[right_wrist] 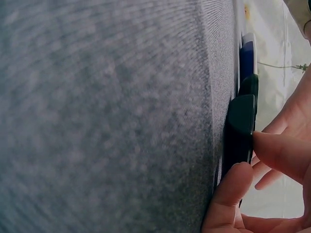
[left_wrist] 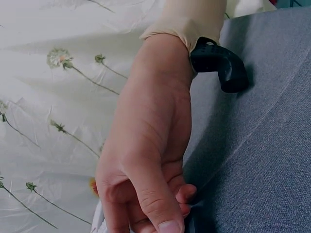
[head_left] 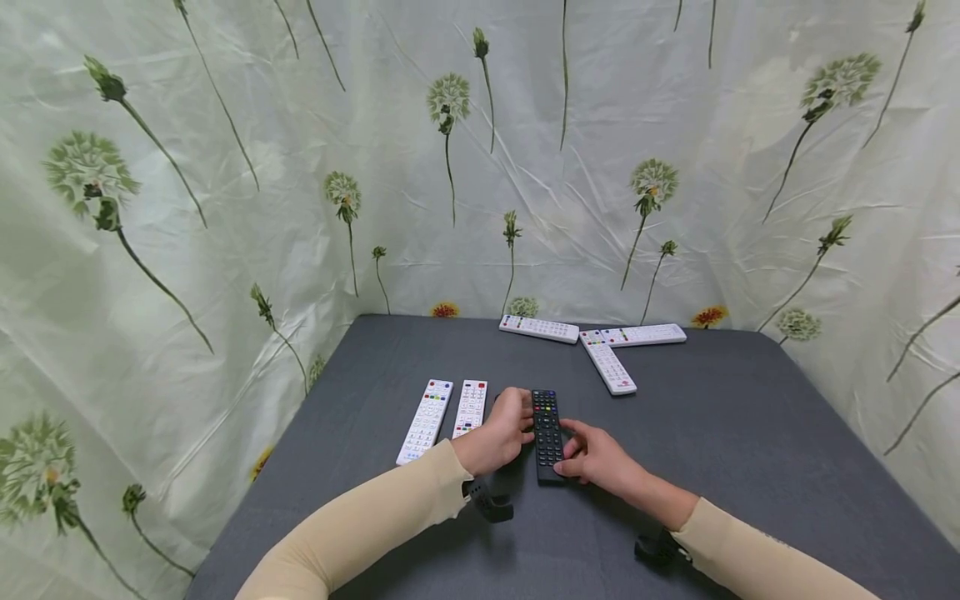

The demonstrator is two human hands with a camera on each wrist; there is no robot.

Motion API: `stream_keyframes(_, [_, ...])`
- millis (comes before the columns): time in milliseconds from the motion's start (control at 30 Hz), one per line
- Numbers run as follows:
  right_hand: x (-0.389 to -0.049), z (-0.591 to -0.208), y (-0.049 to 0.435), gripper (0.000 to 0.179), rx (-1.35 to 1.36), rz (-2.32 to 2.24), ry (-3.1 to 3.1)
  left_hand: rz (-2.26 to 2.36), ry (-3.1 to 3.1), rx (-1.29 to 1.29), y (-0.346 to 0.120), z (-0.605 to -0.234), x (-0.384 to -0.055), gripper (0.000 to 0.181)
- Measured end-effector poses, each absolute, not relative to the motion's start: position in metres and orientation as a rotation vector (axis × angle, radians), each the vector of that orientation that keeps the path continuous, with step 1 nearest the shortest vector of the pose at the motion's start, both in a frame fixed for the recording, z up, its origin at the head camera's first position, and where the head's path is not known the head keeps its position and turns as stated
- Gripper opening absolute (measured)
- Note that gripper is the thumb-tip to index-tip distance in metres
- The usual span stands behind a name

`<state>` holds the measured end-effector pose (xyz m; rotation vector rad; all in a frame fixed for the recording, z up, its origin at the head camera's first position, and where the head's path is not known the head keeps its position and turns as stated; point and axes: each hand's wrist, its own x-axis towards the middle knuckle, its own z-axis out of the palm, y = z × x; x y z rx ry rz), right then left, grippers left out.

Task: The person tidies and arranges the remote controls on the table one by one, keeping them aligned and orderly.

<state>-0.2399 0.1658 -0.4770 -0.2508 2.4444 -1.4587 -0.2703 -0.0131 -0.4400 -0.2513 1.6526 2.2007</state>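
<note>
A black remote control (head_left: 547,437) lies lengthwise on the table between the two hands. My right hand (head_left: 600,458) is at its near right side; the thumb rests on the lower corner and another finger lies along the side, as the right wrist view also shows. My left hand (head_left: 498,433) reaches over from the left, its loosely bent fingertips right at the remote's left edge. In the left wrist view, the left hand's (left_wrist: 146,160) thumb points down over bent fingers. A second dark rounded end (right_wrist: 250,85) shows behind the black remote, mostly hidden in the head view.
Left of my left hand lie a white remote (head_left: 425,422) and another white remote (head_left: 471,404), partly covered by that hand. At the back are a white remote (head_left: 538,328), another (head_left: 643,335) and a slanted one (head_left: 609,364). A flowered curtain (head_left: 405,150) surrounds the grey table (head_left: 720,433).
</note>
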Motion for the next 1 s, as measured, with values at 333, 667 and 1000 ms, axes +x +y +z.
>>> stream_keyframes(333, [-0.240, -0.477, 0.160, 0.081, -0.262, -1.476, 2.462, 2.178, 1.686, -0.272, -0.016, -0.438, -0.267, 0.057])
stream_keyframes(667, [-0.239, -0.473, 0.163, 0.073, -0.230, -1.502, 2.430, 2.182, 1.717, -0.203, -0.014, -0.434, -0.272, 0.058])
stream_keyframes(1000, [-0.272, -0.446, 0.176, 0.055, -0.108, -1.593, 2.451, 2.273, 1.611, -0.183, -0.028, -0.411, -0.302, 0.056])
